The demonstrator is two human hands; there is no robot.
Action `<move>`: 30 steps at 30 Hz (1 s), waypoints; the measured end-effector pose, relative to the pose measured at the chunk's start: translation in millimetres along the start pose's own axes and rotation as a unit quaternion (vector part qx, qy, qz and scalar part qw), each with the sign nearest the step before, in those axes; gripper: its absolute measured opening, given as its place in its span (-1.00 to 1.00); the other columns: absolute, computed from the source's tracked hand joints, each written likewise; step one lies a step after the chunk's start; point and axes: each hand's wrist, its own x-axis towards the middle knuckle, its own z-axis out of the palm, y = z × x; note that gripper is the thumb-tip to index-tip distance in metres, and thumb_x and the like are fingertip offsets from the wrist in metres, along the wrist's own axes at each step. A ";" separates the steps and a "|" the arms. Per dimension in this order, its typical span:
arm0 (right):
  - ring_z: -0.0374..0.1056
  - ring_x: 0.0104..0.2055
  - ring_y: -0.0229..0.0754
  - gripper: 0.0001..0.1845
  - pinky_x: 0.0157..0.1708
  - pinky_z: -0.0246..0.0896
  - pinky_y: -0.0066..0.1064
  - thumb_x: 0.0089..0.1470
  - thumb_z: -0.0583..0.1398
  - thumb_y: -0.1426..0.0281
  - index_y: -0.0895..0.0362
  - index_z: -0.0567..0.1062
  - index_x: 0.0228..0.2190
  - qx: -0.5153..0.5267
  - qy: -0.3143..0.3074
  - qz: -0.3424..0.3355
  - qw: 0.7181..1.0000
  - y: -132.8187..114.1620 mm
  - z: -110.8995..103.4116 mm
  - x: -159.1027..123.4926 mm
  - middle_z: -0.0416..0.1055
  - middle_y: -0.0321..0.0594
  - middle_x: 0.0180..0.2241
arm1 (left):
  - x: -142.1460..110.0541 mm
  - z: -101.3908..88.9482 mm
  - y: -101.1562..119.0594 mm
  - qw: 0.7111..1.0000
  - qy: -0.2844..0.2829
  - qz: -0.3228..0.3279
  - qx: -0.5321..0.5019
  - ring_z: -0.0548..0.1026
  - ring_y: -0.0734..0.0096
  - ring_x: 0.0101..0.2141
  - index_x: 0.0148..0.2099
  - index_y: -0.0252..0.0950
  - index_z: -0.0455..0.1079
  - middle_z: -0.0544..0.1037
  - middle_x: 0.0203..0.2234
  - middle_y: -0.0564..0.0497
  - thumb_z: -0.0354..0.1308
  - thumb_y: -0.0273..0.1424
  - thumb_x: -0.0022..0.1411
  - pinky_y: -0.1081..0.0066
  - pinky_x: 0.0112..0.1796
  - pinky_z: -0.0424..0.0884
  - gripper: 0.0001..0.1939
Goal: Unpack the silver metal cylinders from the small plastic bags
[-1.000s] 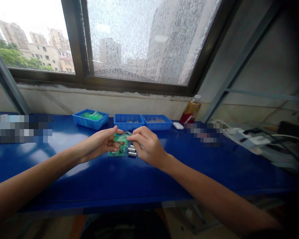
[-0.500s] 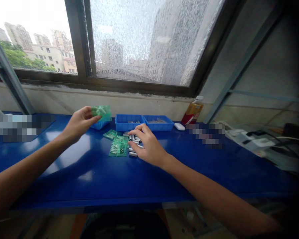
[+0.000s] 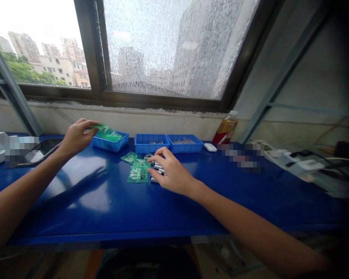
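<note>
My left hand (image 3: 78, 136) is at the left blue bin (image 3: 112, 146), with thumb and fingertips pinched on the corner of a green plastic bag (image 3: 106, 131). That bag lies over the bin's contents, so I cannot see where it ends and the others begin. On the table, more green bags (image 3: 138, 171) with small metal parts inside lie near the middle. Just right of them are several short silvery metal pieces (image 3: 158, 166), partly covered by my right hand (image 3: 174, 170). Its thumb and fingers are apart over the pieces, and nothing shows between them.
Two more blue bins, a middle one (image 3: 151, 147) and a right one (image 3: 185, 148), stand side by side at the back with small parts inside. Right of them are a white rounded object (image 3: 210, 147) and a drink bottle (image 3: 225, 130). Power strips and cables (image 3: 302, 164) lie far right.
My left hand has carried a green bag from the middle of the table up and left to the left bin, then lowered it there. My right hand has parted its fingers, staying by the metal pieces.
</note>
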 end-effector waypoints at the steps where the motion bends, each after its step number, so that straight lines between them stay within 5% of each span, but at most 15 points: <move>1: 0.19 -0.12 -0.14 -0.76 -0.08 0.19 -0.23 0.04 0.13 0.35 0.18 0.40 -0.22 -0.002 -0.006 0.001 1.000 -0.1 0.2 -0.1 0.20 -0.10 -0.21 | 2.1 -2.5 2.2 0.999 -0.009 0.026 0.042 0.31 0.42 -0.30 -0.10 -0.33 0.37 0.31 -0.28 0.02 -0.05 -0.30 0.19 0.44 -0.25 0.32 -0.69; 6: 0.19 -0.11 -0.15 -0.74 -0.05 0.17 -0.24 0.05 0.12 0.34 0.20 0.40 -0.21 -0.010 -0.018 0.005 1.000 -0.5 0.2 -1.0 0.19 -0.10 -0.19 | 16.9 -6.8 1.6 0.970 -0.098 0.143 0.170 0.31 0.41 -0.29 -0.14 -0.38 0.43 0.27 -0.23 -0.05 -0.14 -0.43 0.19 0.42 -0.16 0.27 -0.66; 11: 0.20 -0.12 -0.15 -0.72 -0.06 0.18 -0.24 0.05 0.12 0.33 0.20 0.40 -0.19 -0.008 -0.017 0.008 1.000 0.1 -0.1 -1.6 0.19 -0.10 -0.20 | 35.1 10.7 -8.9 0.924 -0.250 0.210 0.198 0.38 0.30 -0.21 -0.08 -0.33 0.41 0.43 -0.22 -0.08 -0.16 -0.47 0.17 0.37 -0.12 0.25 -0.62; 21: 0.20 -0.14 -0.15 -0.71 -0.07 0.19 -0.23 0.05 0.13 0.32 0.17 0.41 -0.18 -0.005 -0.035 0.012 0.999 2.8 1.8 -2.1 0.20 -0.11 -0.21 | 62.2 29.1 -17.0 0.921 -0.345 0.080 0.162 0.47 0.33 -0.25 -0.05 -0.32 0.30 0.55 -0.26 -0.03 -0.02 -0.34 0.01 0.49 -0.25 0.30 -0.58; 30: 0.19 -0.13 -0.15 -0.70 -0.08 0.18 -0.23 0.04 0.14 0.32 0.18 0.41 -0.18 -0.014 -0.060 0.015 0.998 2.1 0.5 -3.2 0.20 -0.11 -0.21 | 67.5 42.7 -21.6 0.892 -0.421 0.088 0.141 0.43 0.32 -0.36 -0.29 -0.35 0.43 0.54 -0.40 -0.01 -0.15 -0.13 0.14 0.47 -0.28 0.28 -0.56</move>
